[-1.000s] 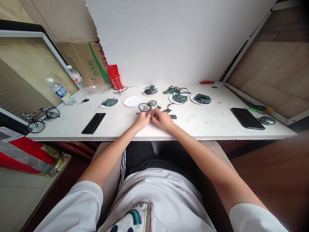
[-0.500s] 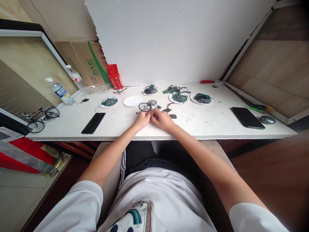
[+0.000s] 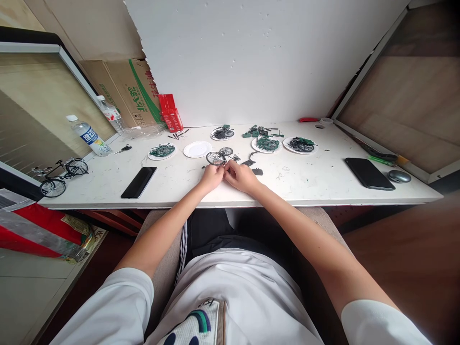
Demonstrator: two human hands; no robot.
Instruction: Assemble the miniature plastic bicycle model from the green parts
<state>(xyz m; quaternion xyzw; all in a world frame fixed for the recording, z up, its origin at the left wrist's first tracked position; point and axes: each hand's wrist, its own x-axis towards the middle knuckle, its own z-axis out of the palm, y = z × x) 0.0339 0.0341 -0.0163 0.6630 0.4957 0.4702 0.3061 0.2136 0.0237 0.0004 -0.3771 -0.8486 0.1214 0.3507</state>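
Note:
My left hand (image 3: pixel 212 178) and my right hand (image 3: pixel 242 178) meet near the front of the white table, fingers pinched together. Whatever they hold is small and hidden by the fingers. Just beyond the fingertips lie two black spoked toy bicycle wheels (image 3: pixel 215 158), one larger in view than the other. Small dark parts (image 3: pixel 236 157) lie to the right of the wheels. Past my right hand are a curved dark piece (image 3: pixel 248 162) and a flat dark rectangular piece (image 3: pixel 257 171). An assembled black model bicycle (image 3: pixel 63 175) stands at the table's left end.
White paper plates with green and black parts (image 3: pixel 163 151) (image 3: pixel 266 144) (image 3: pixel 300 145) stand along the back, beside a plain plate (image 3: pixel 197 149). Phones (image 3: pixel 139 182) (image 3: pixel 369 173) lie on both sides. A mouse (image 3: pixel 399 177), bottles (image 3: pixel 89 136), a key (image 3: pixel 125 148) and a red box (image 3: pixel 171 113) are around.
Both hands keep their place and stay pinched together. The view has shifted very slightly; nothing on the table has visibly moved.

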